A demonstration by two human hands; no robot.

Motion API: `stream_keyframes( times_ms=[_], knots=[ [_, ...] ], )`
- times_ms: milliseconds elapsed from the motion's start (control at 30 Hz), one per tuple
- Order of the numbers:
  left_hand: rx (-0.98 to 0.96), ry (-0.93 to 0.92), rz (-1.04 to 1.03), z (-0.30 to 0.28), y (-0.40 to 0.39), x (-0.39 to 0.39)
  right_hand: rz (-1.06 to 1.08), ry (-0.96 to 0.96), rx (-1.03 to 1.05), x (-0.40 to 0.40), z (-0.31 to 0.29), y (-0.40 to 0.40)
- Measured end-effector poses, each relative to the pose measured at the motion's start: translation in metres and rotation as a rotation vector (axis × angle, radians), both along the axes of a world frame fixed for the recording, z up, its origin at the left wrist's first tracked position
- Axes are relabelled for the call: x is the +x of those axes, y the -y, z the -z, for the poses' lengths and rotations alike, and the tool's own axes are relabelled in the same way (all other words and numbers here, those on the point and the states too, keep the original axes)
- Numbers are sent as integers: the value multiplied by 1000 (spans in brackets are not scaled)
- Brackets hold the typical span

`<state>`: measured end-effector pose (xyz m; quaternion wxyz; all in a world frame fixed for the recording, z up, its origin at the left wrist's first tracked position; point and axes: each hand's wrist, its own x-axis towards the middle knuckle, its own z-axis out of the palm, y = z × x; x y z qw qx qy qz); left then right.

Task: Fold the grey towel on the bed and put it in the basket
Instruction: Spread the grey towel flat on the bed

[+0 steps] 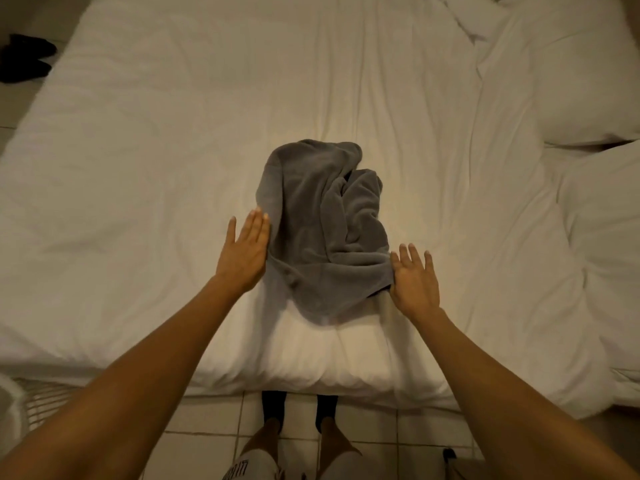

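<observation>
Both bare arms reached forward, nearly straight. The left hand [246,247] lay flat, palm down, fingers together. The right hand [414,280] was also palm down, its fingers slightly spread, grasping nothing.

One grey towel [322,233], one bed [173,168], two hands, two pillows, one white basket [20,407].

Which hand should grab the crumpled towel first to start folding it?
Probably the right hand: it sits at the near corner of the crumpled grey terry towel, touching its edge. The open left hand lies flat along the towel's side.
</observation>
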<state>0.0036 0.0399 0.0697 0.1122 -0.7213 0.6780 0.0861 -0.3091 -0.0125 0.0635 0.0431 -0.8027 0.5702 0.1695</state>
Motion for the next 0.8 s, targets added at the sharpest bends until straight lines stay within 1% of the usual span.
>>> stream_keyframes(
  times_ms=[133, 233, 333, 400, 433, 500, 633, 733, 800],
  knots=[
    [119, -10, -29, 7, 3, -6, 25, -40, 78, -2, 7, 2],
    [171, -19, -77, 3, 26, 3, 81, -69, 137, -2, 1, 20],
    [200, 9, -74, -22, 73, 7, 109, -90, 179, 7, -21, 63],
    [169, -8, -103, -56, 120, 6, 130, -82, 154, 16, -50, 106],
    [128, -31, -128, -80, 147, 4, 141, -79, 112, 21, -69, 131],
    [-31, -71, -165, -139, 204, 0, 177, -50, -35, 29, -122, 183],
    [-456, -157, -202, -297, 296, -1, 263, 110, -417, 41, -273, 271],
    [-717, -228, -279, -412, 331, 19, 367, 218, -636, 35, -390, 308],
    [-851, -252, -348, -473, 333, 40, 427, 264, -736, 19, -450, 315]
  ],
)
